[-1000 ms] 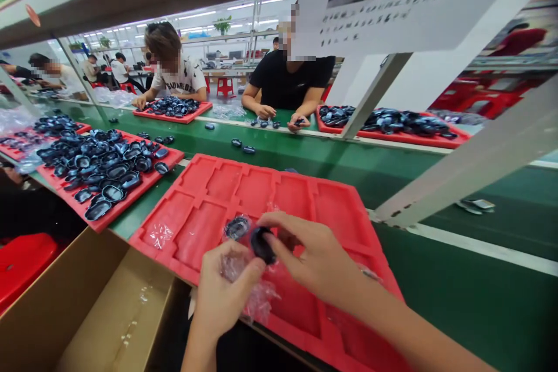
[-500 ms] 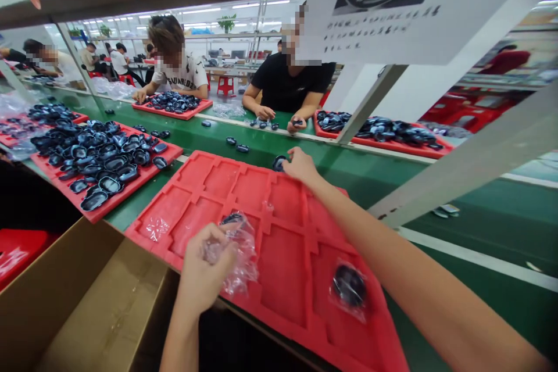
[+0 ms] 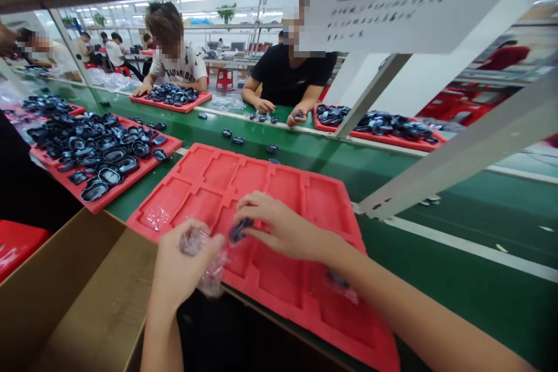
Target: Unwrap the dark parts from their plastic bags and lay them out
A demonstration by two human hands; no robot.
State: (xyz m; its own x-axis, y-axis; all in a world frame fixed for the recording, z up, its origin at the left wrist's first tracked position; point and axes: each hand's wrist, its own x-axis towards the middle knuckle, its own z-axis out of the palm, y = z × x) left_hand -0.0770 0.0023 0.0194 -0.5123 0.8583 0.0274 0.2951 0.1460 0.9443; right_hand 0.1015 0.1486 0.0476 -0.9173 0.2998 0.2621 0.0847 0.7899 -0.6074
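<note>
Clear film [image 3: 212,273] bunched in fingers of left hand [image 3: 176,261]. Right hand [image 3: 296,232] back from green worktop [image 3: 198,132]; fingers pinch dark part [image 3: 238,231], blurred but apparently bare, above red tray [image 3: 326,203]. Film and part now separate.

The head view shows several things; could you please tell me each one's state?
Left hand: closed on crumpled clear plastic.
Right hand: pinching a dark part.
Near red tray: lying flat.
Heaped red tray: loaded with dark pieces.
Cardboard box: open.
Paper sheet: hanging.
</note>
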